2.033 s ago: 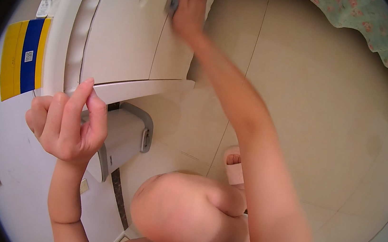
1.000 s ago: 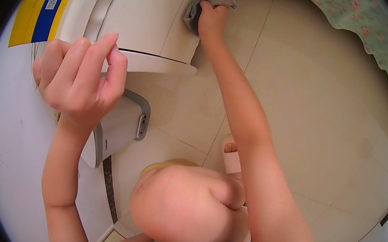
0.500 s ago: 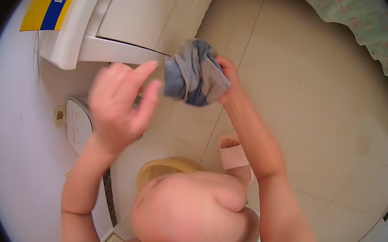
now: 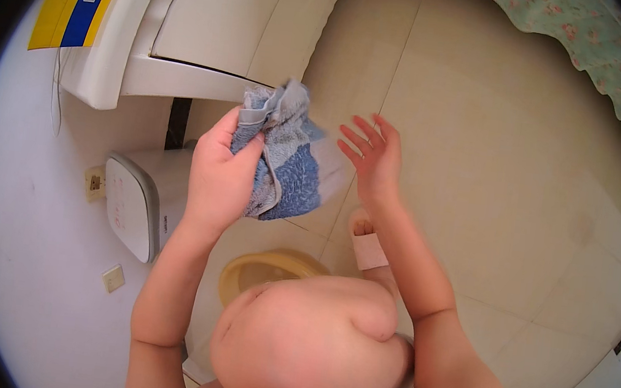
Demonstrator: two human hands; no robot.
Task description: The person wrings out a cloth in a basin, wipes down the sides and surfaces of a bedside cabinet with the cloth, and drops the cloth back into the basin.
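Observation:
A blue and grey checked towel [image 4: 292, 165], bunched and partly unfolded, hangs from my left hand [image 4: 222, 172]. The thumb lies over its near side, and the fingers go behind it out of sight. Just to the right of the cloth, my right hand [image 4: 378, 156] is held in the air with its fingers spread and nothing in them. A gap shows between those fingers and the towel's blurred right edge. Below both hands, the yellow basin [image 4: 236, 274] stands on the floor, partly hidden by my bent knee.
A white cabinet [image 4: 215, 18] juts out at the upper left. Beneath it, a white bin-like container [image 4: 130, 200] stands by the wall, near a wall socket [image 4: 95, 183]. A green floral curtain [image 4: 574, 32] hangs at the upper right. My sandalled foot [image 4: 369, 248] rests on the tiled floor.
The towel has passed from my right hand to my left and hangs looser and lower. My right hand has let go, and its fingers have spread.

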